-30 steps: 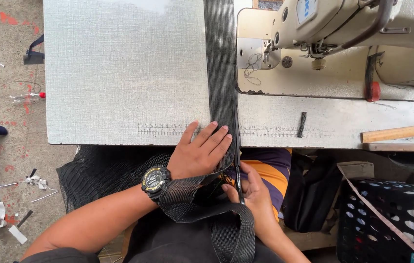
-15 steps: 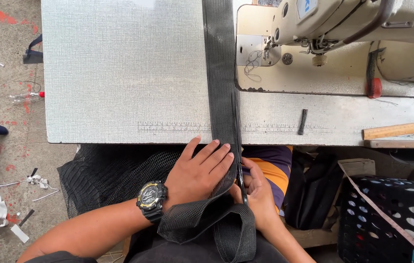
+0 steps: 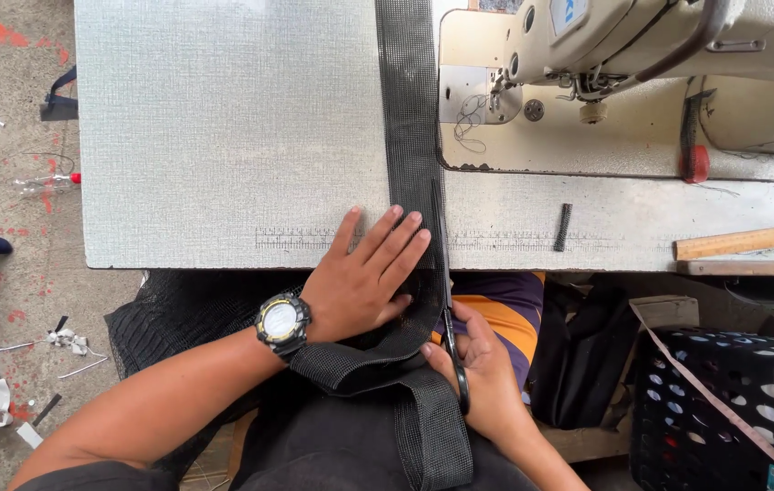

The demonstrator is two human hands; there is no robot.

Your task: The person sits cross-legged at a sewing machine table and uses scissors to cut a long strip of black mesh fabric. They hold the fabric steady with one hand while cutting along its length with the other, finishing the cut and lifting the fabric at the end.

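Observation:
A long strip of black mesh webbing point(image 3: 408, 109) runs down the grey table point(image 3: 223, 136) and over its near edge into my lap. My left hand point(image 3: 364, 273), with a wristwatch on the wrist, lies flat with spread fingers on the strip at the table's edge. My right hand point(image 3: 478, 368) grips a pair of scissors point(image 3: 442, 264) below the edge. Their blades point away from me along the strip's right side, up to the ruler marks printed on the table.
A cream sewing machine point(image 3: 623, 82) stands at the back right. A small black piece point(image 3: 562, 227) and a wooden stick point(image 3: 746, 241) lie on the table to the right. A black dotted basket point(image 3: 723, 400) stands at lower right. Scraps litter the floor point(image 3: 5, 300) at left.
The scissor blades have moved forward along the strip's right edge onto the table. My left hand has slid slightly up the strip and stays flat on it.

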